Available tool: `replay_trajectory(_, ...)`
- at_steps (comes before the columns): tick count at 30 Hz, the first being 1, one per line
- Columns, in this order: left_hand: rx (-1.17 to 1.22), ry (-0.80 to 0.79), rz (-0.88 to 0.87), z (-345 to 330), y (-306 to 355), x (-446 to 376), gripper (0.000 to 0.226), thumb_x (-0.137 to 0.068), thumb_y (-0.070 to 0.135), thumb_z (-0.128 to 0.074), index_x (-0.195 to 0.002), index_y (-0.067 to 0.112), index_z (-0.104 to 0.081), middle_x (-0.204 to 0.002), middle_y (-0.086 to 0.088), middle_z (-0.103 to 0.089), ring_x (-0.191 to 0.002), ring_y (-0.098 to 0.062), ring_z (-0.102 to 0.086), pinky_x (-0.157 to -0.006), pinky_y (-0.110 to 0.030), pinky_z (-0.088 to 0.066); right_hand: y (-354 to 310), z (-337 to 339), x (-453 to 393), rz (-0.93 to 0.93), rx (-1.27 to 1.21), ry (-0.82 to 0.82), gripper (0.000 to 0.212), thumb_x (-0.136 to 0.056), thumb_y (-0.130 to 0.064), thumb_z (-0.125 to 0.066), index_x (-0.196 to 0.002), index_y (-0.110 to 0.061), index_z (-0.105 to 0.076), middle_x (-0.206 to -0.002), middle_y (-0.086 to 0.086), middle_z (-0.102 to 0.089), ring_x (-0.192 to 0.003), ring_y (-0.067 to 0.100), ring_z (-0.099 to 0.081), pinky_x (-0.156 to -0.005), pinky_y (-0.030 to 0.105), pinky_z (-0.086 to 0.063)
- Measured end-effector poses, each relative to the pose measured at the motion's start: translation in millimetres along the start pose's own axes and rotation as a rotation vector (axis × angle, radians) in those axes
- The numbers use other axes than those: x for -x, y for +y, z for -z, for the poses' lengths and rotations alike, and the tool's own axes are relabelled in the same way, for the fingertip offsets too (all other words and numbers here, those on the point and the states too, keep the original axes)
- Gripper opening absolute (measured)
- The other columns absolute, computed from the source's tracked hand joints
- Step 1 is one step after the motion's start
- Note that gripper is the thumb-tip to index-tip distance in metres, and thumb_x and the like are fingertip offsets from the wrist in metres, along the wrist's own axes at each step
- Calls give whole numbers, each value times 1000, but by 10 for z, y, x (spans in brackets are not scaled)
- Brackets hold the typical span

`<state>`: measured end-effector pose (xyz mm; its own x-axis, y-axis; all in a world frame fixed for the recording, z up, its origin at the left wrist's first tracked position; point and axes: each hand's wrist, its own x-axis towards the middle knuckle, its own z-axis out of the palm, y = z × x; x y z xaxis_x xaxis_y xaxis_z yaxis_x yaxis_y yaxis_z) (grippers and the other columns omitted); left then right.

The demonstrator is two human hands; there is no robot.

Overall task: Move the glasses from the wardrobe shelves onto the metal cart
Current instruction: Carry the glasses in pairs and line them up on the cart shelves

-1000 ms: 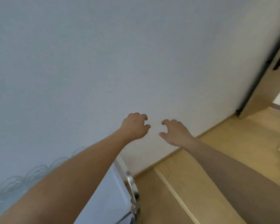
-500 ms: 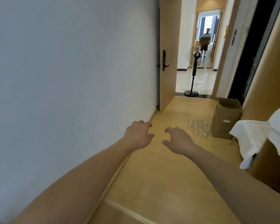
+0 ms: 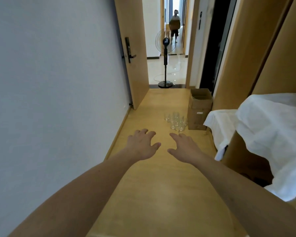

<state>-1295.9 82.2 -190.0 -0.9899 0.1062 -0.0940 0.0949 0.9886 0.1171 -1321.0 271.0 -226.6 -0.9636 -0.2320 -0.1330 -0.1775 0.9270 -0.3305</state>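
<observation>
Left hand [image 3: 142,145] out in front, palm down, fingers spread and loosely bent, grasping nothing. Right hand [image 3: 184,147] just beside it, also palm down, fingers straighter and relaxed, likewise empty. Both forearms bare, reaching forward over a pale wooden floor [image 3: 161,194], hands apart from each other and touching nothing.

Beyond the right fingertips, a small cluster of clear glasses [image 3: 176,120] standing upright on the floor, close together. Just beside them on the right, an open cardboard box [image 3: 199,110], its side touching or nearly touching the cluster; cannot tell which.

On the right edge, white cloth [image 3: 263,134] draped over wooden furniture, hanging down in folds. Behind that, tall wooden panels [image 3: 243,53] rising out of view.

On the left, a plain pale wall [image 3: 55,82] running down the corridor. At its far end, a wooden door [image 3: 135,48] swung open, with a dark lock plate and handle [image 3: 128,50].

Through the doorway, a standing fan [image 3: 165,57] on a round base on glossy tile. Farther off, a person [image 3: 175,24] holding what looks like a box, small and blurred.
</observation>
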Motion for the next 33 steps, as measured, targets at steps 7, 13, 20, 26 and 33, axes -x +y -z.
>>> replay_trajectory(7,77,-39,-35,-258,-227,-935,67,-97,63,-45,-155,31,-34,-163,-6,-31,-148,-30,-28,-115,-52,-35,176,-85,-764,-113,-100,3,80,-94,-53,-61,-158,-24,-24,-157,7,-37,-142,31,-37,-112,45,-39)
replay_trajectory(13,145,-77,-75,-506,-753,-1939,69,-96,62,-49,-155,29,-32,-160,-6,-34,-145,-31,-31,-113,-51,-37,103,-220,-1700,-218,-170,18,78,-93,-48,-65,-157,-22,-28,-157,5,-39,-141,29,-40,-111,43,-42)
replay_trajectory(20,286,-84,-115,-466,-1392,-3060,67,-95,57,-55,-152,26,-39,-153,-6,-43,-142,-29,-36,-114,-44,-37,-157,-339,-2761,-327,-196,30,76,-94,-46,-65,-157,-20,-29,-158,4,-38,-143,28,-37,-115,42,-38)
replay_trajectory(26,348,-127,-156,-518,-1730,-3757,67,-95,54,-58,-153,24,-39,-153,-6,-43,-142,-29,-36,-115,-42,-34,-228,-429,-3446,-381,-193,16,79,-92,-49,-65,-157,-24,-27,-158,4,-38,-143,29,-36,-115,44,-37)
replay_trajectory(33,369,-143,-147,-578,-1871,-4684,69,-94,55,-58,-153,25,-39,-156,-7,-40,-144,-28,-33,-116,-44,-33,-90,-420,-4328,-390,-189,14,79,-91,-50,-65,-157,-25,-28,-156,5,-40,-143,29,-36,-115,42,-35)
